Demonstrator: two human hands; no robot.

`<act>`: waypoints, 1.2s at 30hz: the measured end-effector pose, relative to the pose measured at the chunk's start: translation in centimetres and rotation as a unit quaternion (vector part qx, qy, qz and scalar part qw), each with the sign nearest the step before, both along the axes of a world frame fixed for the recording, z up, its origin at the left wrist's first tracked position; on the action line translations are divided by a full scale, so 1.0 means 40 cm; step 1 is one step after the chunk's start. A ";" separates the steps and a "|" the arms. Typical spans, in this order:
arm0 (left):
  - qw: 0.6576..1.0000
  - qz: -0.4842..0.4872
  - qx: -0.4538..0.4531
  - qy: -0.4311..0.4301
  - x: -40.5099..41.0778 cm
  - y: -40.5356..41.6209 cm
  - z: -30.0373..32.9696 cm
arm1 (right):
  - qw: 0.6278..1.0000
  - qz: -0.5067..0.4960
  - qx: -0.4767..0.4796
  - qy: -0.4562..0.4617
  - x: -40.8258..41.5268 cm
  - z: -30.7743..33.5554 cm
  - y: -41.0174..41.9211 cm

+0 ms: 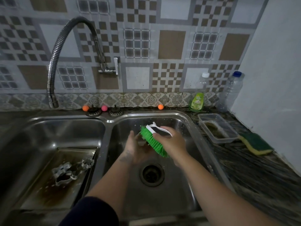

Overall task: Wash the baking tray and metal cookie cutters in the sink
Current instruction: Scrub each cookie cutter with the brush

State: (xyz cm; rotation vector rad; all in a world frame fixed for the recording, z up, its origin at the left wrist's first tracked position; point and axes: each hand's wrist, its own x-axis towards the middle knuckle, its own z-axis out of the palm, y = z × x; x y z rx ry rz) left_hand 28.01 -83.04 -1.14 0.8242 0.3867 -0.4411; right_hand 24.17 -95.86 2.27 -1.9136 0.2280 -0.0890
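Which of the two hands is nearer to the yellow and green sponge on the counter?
Right. The right hand, gripping the brush, is closer to the sponge; the left hand is beyond it.

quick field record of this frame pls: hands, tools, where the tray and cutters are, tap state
right hand: grips green brush by its white handle, over right basin
left hand: held against the bristles; whether it holds anything is unclear
tray: in left basin, brown stains
cutters: lying on tray
tap: spout over left basin, no water visible
sponge: on counter, right
soap bottle: behind right basin
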 end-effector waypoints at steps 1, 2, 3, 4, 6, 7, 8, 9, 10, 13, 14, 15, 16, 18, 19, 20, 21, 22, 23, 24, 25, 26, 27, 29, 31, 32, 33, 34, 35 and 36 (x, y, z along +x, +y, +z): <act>1.000 -0.005 0.004 0.008 0.003 0.008 -0.005 | 1.000 0.007 0.022 0.017 0.000 -0.001 -0.002; 1.000 -0.018 -0.003 0.017 0.000 0.012 -0.002 | 0.999 0.022 0.031 0.031 0.000 -0.002 -0.002; 0.999 -0.023 -0.011 0.027 0.003 0.015 -0.004 | 0.998 0.036 0.042 0.042 -0.002 -0.004 -0.001; 0.999 -0.017 -0.021 0.035 0.009 0.017 -0.007 | 0.996 0.043 0.058 0.051 -0.004 -0.006 0.002; 0.999 0.009 -0.036 0.036 0.023 0.024 -0.006 | 0.993 0.022 0.101 0.057 -0.006 0.001 0.003; 0.998 0.026 -0.042 0.030 0.030 0.032 -0.008 | 0.992 -0.007 0.114 0.047 -0.003 0.006 -0.002; 0.998 0.037 -0.043 0.027 0.033 0.039 -0.007 | 0.993 -0.039 0.109 0.030 0.002 0.010 -0.009; 0.997 0.047 -0.049 0.033 0.039 0.048 -0.012 | 0.995 -0.060 0.084 0.008 0.007 0.013 -0.017; 0.996 0.051 -0.061 0.037 0.040 0.051 -0.012 | 0.997 -0.063 0.043 -0.015 0.008 0.017 -0.021; 0.998 0.029 -0.054 0.004 0.043 0.037 -0.013 | 0.985 0.012 -0.149 -0.088 -0.002 0.024 -0.005; 0.999 0.015 -0.048 -0.010 0.040 0.022 -0.009 | 0.964 0.034 -0.241 -0.112 -0.003 0.018 0.006; 0.999 0.007 -0.046 -0.013 0.039 0.010 -0.007 | 0.936 0.041 -0.323 -0.132 0.001 0.010 0.012; 0.999 -0.001 -0.048 -0.010 0.036 0.000 -0.001 | 0.916 0.033 -0.373 -0.145 0.010 0.004 0.012; 0.999 0.005 -0.039 -0.015 0.032 -0.007 0.008 | 0.915 -0.002 -0.377 -0.139 0.030 0.006 -0.007; 0.999 0.010 -0.031 -0.019 0.034 -0.003 0.009 | 0.930 -0.020 -0.343 -0.132 0.039 0.010 -0.021; 0.999 0.015 -0.032 -0.022 0.030 -0.001 0.017 | 0.943 -0.026 -0.305 -0.130 0.045 0.009 -0.033; 0.999 0.019 -0.031 -0.026 0.031 0.004 0.021 | 0.949 -0.014 -0.285 -0.133 0.043 0.008 -0.036; 0.999 0.018 -0.034 -0.030 0.030 0.007 0.027 | 0.949 0.006 -0.286 -0.135 0.034 0.003 -0.032; 0.999 0.018 -0.025 -0.033 0.030 0.010 0.027 | 0.945 0.024 -0.297 -0.136 0.023 -0.007 -0.024; 0.999 0.013 -0.011 -0.033 0.023 0.010 0.030 | 0.942 0.032 -0.306 -0.134 0.015 -0.017 -0.019; 0.999 0.006 0.011 -0.037 0.021 0.013 0.024 | 0.943 0.020 -0.305 -0.130 0.014 -0.025 -0.023; 0.998 -0.004 0.031 -0.047 0.013 0.011 0.022 | 0.949 -0.002 -0.291 -0.118 0.020 -0.029 -0.033; 0.995 -0.009 0.078 -0.065 0.010 0.010 0.013 | 0.957 -0.023 -0.268 -0.109 0.026 -0.026 -0.046; 0.955 -0.019 0.264 -0.136 0.008 0.014 -0.013 | 0.972 -0.033 -0.202 -0.114 0.039 -0.011 -0.066; 0.860 -0.006 0.454 -0.232 0.009 0.018 -0.031 | 0.979 0.001 -0.161 -0.121 0.039 0.008 -0.071; 0.819 -0.001 0.500 -0.283 0.008 0.022 -0.034 | 0.979 0.028 -0.167 -0.115 0.037 0.015 -0.069; 0.788 -0.004 0.521 -0.328 0.004 0.023 -0.034 | 0.976 0.052 -0.187 -0.101 0.036 0.019 -0.067; 0.768 -0.007 0.527 -0.364 -0.002 0.023 -0.032 | 0.973 0.064 -0.205 -0.082 0.038 0.021 -0.066; 0.762 -0.013 0.520 -0.386 -0.005 0.023 -0.032 | 0.972 0.064 -0.214 -0.067 0.041 0.023 -0.066; 0.754 -0.016 0.518 -0.403 -0.010 0.020 -0.027 | 0.973 0.059 -0.215 -0.060 0.045 0.026 -0.065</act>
